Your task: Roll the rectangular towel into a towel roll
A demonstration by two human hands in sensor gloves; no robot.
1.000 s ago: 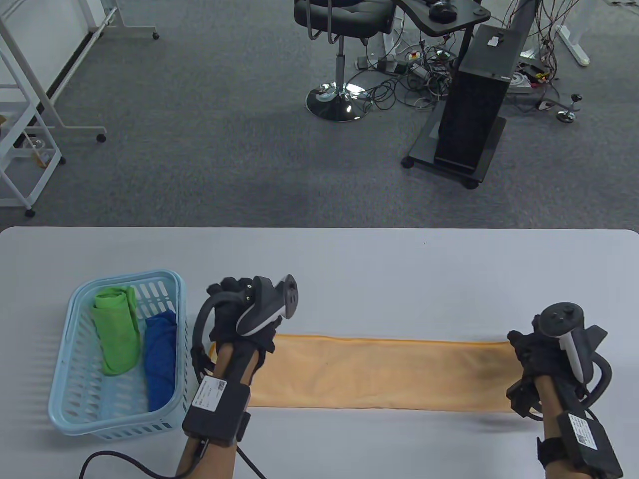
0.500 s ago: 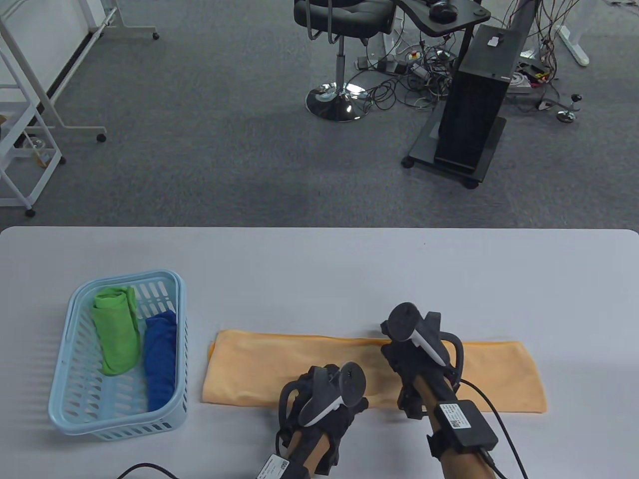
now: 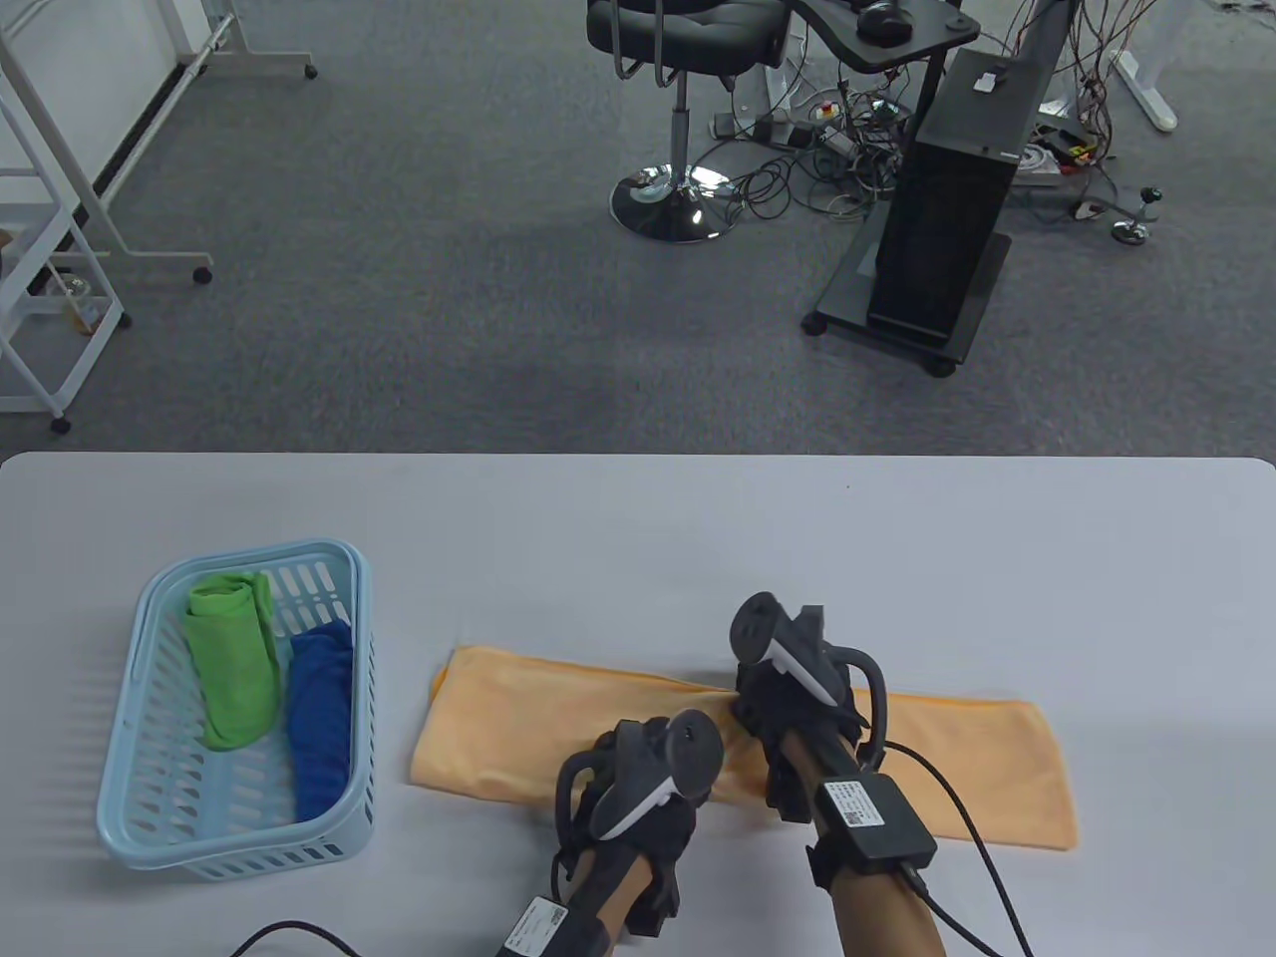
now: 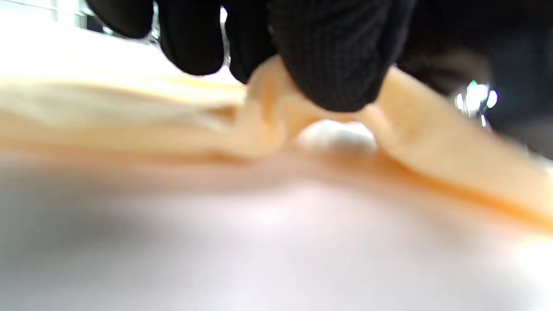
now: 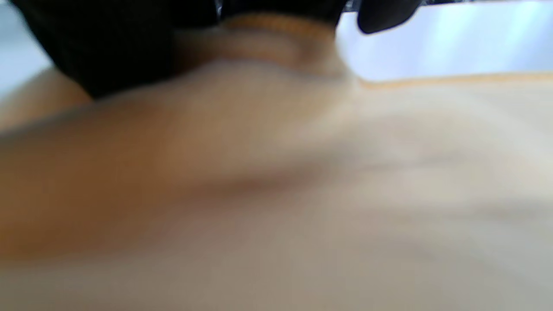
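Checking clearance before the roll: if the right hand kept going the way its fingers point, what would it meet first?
Probably nothing: beyond the right hand, at the orange towel's far edge, only bare table shows, though depth is unclear.

Grey carpet [image 3: 419,299] covers the floor beyond the pale table [image 3: 897,538]. At the top sits a black swivel chair [image 3: 678,40] on a chrome base, and just right of it a black desk [image 3: 887,30] over tangled cables [image 3: 827,150]. A dark cabinet [image 3: 947,219] on castors stands upright. White racks [image 3: 60,219] line the left.
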